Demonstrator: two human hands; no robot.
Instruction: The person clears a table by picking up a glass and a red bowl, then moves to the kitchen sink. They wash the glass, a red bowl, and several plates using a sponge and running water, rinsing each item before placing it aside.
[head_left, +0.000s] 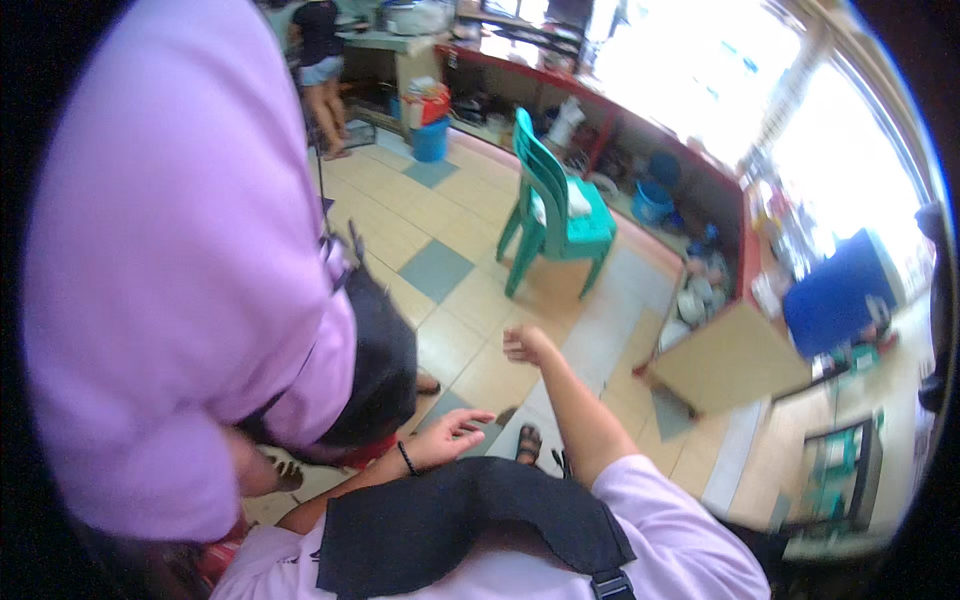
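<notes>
Near the middle of the floor, my right hand (529, 346) hangs in the air with its fingers curled in, and nothing shows in it. My left hand (450, 439) is lower and further left, its fingers apart and nothing held. A black bracelet (407, 457) circles the left wrist. Across my chest lies a black fabric piece (465, 517) with a plastic buckle (611, 585). A person in a lilac top (187, 262) stands close on my left, with a black bag or garment (375, 360) at their waist beside my left hand.
A green plastic chair (566, 210) holds a white item. A red-edged counter (660, 124) has cluttered shelves beneath. A blue cooler (844, 292) stands above a tan board (731, 360) at right. Further back are a blue bin (430, 141) and another person (321, 67).
</notes>
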